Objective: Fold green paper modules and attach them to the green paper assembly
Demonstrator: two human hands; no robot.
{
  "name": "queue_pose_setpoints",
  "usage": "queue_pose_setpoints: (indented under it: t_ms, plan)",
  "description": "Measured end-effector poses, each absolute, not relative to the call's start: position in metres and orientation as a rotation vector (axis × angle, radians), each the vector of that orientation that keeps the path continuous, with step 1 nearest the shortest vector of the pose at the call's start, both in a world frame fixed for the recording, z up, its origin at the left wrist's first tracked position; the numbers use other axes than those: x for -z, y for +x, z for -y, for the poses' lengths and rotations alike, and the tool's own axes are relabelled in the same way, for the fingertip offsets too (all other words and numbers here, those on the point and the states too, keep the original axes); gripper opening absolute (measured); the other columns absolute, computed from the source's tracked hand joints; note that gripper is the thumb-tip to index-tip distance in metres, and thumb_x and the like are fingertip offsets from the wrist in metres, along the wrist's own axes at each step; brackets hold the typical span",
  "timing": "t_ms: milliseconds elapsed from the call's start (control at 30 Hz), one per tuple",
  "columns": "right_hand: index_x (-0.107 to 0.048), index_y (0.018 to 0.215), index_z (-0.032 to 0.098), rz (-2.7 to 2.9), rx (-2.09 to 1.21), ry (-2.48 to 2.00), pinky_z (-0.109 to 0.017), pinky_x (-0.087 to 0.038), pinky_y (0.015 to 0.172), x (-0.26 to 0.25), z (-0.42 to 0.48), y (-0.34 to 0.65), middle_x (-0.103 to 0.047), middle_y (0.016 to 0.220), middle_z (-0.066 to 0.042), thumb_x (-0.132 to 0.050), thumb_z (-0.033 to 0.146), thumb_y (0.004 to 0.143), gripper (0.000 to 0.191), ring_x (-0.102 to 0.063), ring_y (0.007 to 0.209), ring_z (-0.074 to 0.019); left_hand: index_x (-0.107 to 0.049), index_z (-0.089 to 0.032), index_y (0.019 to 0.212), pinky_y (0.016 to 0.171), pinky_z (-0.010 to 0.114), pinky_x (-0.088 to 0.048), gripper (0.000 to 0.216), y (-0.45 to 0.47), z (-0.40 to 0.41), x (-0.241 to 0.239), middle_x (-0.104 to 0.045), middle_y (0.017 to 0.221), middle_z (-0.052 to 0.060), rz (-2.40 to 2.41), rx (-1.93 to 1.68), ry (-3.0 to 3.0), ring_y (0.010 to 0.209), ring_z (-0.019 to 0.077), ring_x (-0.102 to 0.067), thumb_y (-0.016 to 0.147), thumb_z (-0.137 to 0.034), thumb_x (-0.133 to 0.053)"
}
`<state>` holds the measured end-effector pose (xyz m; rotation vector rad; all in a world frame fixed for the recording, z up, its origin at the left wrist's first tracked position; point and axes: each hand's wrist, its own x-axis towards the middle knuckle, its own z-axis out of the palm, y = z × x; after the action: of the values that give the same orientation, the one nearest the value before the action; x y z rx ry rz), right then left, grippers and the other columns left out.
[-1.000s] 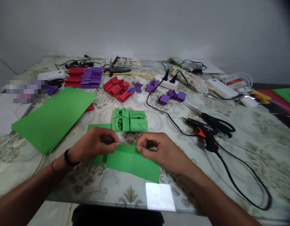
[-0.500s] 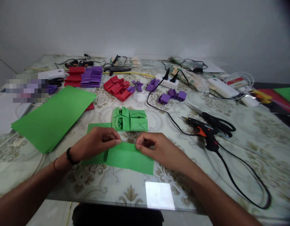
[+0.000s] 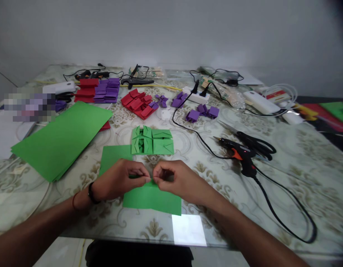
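My left hand [image 3: 124, 180] and my right hand [image 3: 174, 180] pinch the far edge of a green paper sheet [image 3: 153, 202], fingertips close together near its middle. A crease runs across the sheet's surface. Partly under the sheet and my left hand lies a second green paper piece [image 3: 114, 154]. Just beyond my hands sit folded green paper units [image 3: 152, 141], side by side on the table. A larger stack of green paper [image 3: 64, 139] rests to the left.
Right of my hands lie a black hot glue gun [image 3: 241, 154] with its cord and black-handled scissors [image 3: 257, 142]. Red folded paper [image 3: 139, 104], purple folded pieces [image 3: 202, 111] and a white power strip [image 3: 196, 95] are farther back. A blurred patch covers the far left.
Both hands have moved nearer to me and closer together along the sheet's far edge. The sheet's near edge has shifted slightly toward me.
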<state>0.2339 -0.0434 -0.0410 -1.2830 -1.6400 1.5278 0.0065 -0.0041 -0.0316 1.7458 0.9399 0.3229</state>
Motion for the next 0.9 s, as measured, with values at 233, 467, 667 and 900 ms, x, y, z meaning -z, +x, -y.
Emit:
queue_pose_setpoints:
  t_ms: [233, 467, 667, 900]
  plan:
    - [-0.063, 0.074, 0.021, 1.613, -1.496, -1.239, -0.027, -0.042, 0.066, 0.032, 0.045, 0.237, -0.061, 0.073, 0.003, -0.066, 0.021, 0.077, 0.004, -0.053, 0.069, -0.014, -0.081, -0.017, 0.083, 0.073, 0.025, -0.056, 0.019, 0.002, -0.001, 0.021, -0.083, 0.083, 0.003, -0.905, -0.378, 1.666, 0.076, 0.0183, -0.074, 0.09, -0.034, -0.075]
    - [-0.064, 0.074, 0.022, 1.56, -1.379, -1.311, -0.028, -0.046, 0.067, 0.016, 0.039, 0.261, -0.063, 0.073, 0.002, -0.068, 0.023, 0.077, 0.005, -0.057, 0.069, -0.0151, -0.08, -0.017, 0.077, 0.058, 0.023, -0.041, 0.021, -0.015, -0.016, 0.003, -0.07, 0.066, 0.0, -0.981, -0.468, 1.598, 0.061, 0.013, -0.057, 0.085, -0.037, -0.08]
    - [-0.066, 0.084, 0.022, 1.54, -1.196, -1.31, -0.03, -0.052, 0.073, 0.014, 0.034, 0.267, -0.068, 0.081, -0.001, -0.07, 0.028, 0.085, 0.007, -0.064, 0.077, -0.0178, -0.076, -0.016, 0.076, 0.056, 0.022, -0.036, 0.025, -0.013, -0.015, 0.007, -0.063, 0.065, -0.002, -1.007, -0.496, 1.613, 0.06, 0.0116, -0.051, 0.086, -0.039, -0.078]
    - [-0.074, 0.1, 0.02, 1.54, -1.329, -1.232, -0.032, -0.055, 0.075, 0.018, 0.041, 0.255, -0.076, 0.089, -0.005, -0.066, 0.042, 0.101, 0.023, -0.071, 0.082, -0.0199, -0.076, -0.019, 0.08, 0.071, 0.027, -0.051, 0.021, -0.005, -0.008, 0.015, -0.075, 0.078, 0.002, -1.0, -0.476, 1.75, 0.074, 0.0174, -0.067, 0.091, -0.037, -0.072]
